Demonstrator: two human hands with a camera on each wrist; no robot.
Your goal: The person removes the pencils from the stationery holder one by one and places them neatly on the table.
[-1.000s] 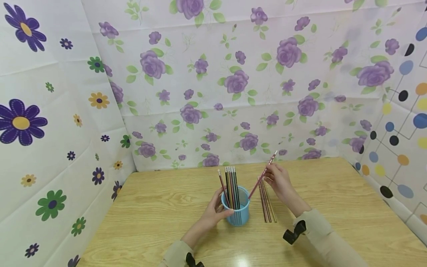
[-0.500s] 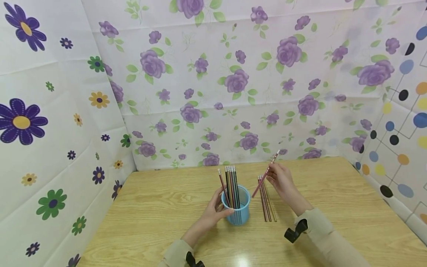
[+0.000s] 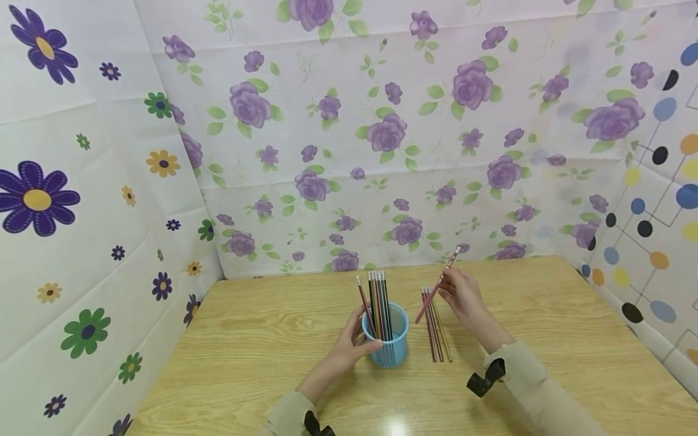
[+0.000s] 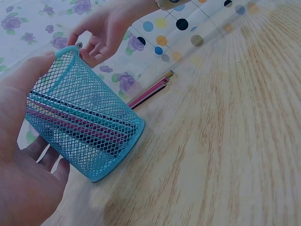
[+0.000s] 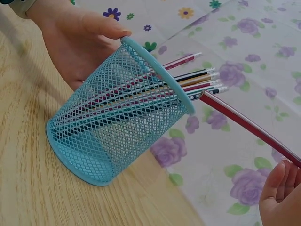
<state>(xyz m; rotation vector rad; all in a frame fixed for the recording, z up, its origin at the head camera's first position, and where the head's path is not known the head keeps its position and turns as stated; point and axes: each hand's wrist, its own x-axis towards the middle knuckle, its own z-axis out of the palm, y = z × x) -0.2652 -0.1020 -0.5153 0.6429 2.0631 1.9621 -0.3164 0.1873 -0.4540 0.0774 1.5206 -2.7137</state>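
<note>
My left hand (image 3: pixel 343 351) holds a light-blue mesh pencil cup (image 3: pixel 397 352) upright on the table, thumb on the near side and fingers round the far left. Inside stand several pencils (image 3: pixel 380 306) with white erasers up; one red pencil leans left, apart from the bunch. To the right of the cup, my right hand (image 3: pixel 463 298) pinches a shiny red pencil (image 5: pixel 249 123) near its upper half. It slants, eraser end up right, lower end outside the rim and apart from it. Below that hand several pencils (image 3: pixel 436 339) lie side by side on the table.
The wooden table (image 3: pixel 262 339) extends on both sides of the cup. Patterned cloth (image 3: pixel 349 139) hangs behind it and along both sides. Black straps (image 3: pixel 486 378) sit on both wrists, over light sleeves.
My right hand has drawn the red pencil slightly right; its lower end, at the cup rim a second ago, now stands off from it. The left hand and cup have stayed put.
</note>
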